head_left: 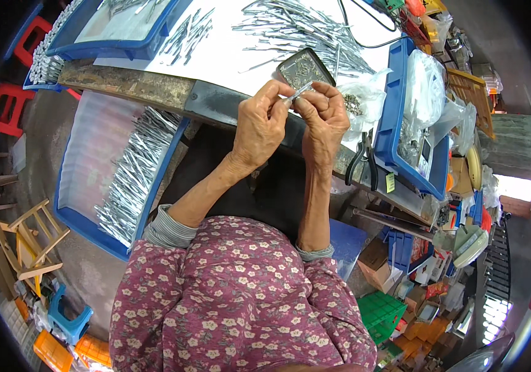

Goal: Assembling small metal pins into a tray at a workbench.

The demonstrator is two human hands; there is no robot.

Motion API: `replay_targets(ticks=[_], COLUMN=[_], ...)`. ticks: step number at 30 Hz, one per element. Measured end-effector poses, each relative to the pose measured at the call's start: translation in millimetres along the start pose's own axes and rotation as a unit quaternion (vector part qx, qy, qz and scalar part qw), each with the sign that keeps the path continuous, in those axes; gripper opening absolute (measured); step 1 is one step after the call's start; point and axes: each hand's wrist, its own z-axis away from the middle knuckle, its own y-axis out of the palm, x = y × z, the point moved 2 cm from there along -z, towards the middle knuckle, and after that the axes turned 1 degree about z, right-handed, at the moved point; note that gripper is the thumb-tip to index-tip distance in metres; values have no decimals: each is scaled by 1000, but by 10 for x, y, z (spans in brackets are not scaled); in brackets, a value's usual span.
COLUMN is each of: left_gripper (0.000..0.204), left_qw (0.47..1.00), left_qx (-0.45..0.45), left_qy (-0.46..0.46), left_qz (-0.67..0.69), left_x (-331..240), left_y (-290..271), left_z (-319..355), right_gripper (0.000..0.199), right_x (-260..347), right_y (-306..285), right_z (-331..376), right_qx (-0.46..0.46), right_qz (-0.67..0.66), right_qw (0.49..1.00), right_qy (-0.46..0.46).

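Over the front edge of the table, my left hand [260, 123] and my right hand [324, 116] meet with fingers pinched together. Between the fingertips they share a slim silvery metal strip [302, 90], tilted up to the right; its far details are too small to make out. Just behind the fingers sits a small dark tray [306, 67] of tiny metal parts. A big heap of similar slim metal strips [299, 31] spreads over the white tabletop [222, 62]. Black-handled pliers [363, 162] lie at the table edge, right of my right hand.
A clear plastic bag of small parts [358, 102] and a blue bin with plastic bags [392, 93] stand at the right. A smaller strip pile [186, 36] lies near a blue tray [144, 46] at the back left. Below left, a large blue-rimmed tray [83, 161] holds many strips.
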Motion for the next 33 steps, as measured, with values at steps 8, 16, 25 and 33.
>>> replay_targets(ticks=[8, 16, 25, 33], left_gripper=[11, 11, 9, 9], left_qw=[992, 991, 991, 990], left_qx=[-26, -35, -33, -40], left_qy=[92, 90, 62, 70], left_qz=[-85, -93, -118, -113], left_x=[-27, 2, 34, 27], left_y=[6, 3, -27, -18], left_z=[5, 5, 10, -4], right_gripper=[38, 38, 34, 24], right_x=[-3, -48, -135, -163], right_y=[31, 74, 86, 111], right_z=[16, 43, 38, 27], right_qx=[1, -7, 6, 13], right_qz=[-10, -34, -60, -52], right_qw=[1000, 999, 998, 998], right_qy=[10, 29, 32, 22])
